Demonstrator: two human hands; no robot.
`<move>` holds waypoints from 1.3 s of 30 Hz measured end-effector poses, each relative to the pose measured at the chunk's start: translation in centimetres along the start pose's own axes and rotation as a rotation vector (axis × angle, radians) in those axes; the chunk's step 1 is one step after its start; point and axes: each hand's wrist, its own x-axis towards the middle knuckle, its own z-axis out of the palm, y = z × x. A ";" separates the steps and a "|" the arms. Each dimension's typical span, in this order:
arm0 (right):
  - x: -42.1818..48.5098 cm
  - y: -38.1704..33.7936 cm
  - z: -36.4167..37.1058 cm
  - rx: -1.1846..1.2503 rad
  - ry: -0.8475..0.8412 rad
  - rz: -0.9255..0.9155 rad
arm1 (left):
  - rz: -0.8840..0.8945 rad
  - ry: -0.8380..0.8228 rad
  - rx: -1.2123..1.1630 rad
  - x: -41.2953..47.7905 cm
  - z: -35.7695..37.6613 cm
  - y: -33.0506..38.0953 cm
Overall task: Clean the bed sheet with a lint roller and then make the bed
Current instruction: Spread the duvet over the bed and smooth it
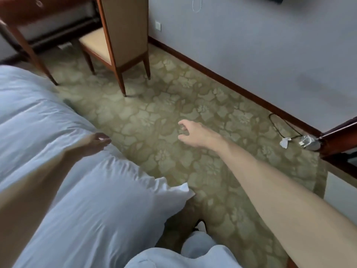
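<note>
White puffy duvet [63, 180] covers the left of the view, its corner hanging off the bed edge toward the floor. Left hand [94, 143] rests on the duvet's edge, fingers curled; whether it pinches the fabric, can't tell. Right hand [190, 133] hangs in the air above the green-beige floral carpet [154, 113], fingers loosely spread, holding nothing. Further right, a black cable with white plug [286, 140] lies by the dark wood skirting. Far back: wooden chair with tan upholstered seat [116, 41], beside a dark wooden desk [23, 20].
</note>
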 end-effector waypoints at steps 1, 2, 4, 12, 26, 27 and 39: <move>1.1 1.2 -2.3 -0.001 -0.007 -0.023 | -0.002 0.003 0.019 1.1 0.0 2.4; 2.2 2.2 -4.6 -0.007 -0.011 -0.045 | -0.007 0.005 0.038 1.8 -0.1 4.8; 4.5 3.7 -9.0 -0.025 -0.013 -0.086 | -0.020 0.013 0.043 2.9 -0.5 8.8; 16.1 3.6 -21.7 -0.106 -0.033 -0.247 | -0.092 0.204 0.062 7.6 -4.5 18.8; 44.6 -11.2 -35.7 -0.333 -0.097 -0.555 | -0.241 0.401 0.057 23.8 -21.9 24.6; 46.7 -13.1 -36.1 -0.340 -0.104 -0.590 | -0.257 0.428 0.053 24.3 -23.2 24.6; 71.9 -36.9 -33.4 -0.421 -0.315 -0.884 | -0.593 0.600 0.019 35.5 -40.6 13.6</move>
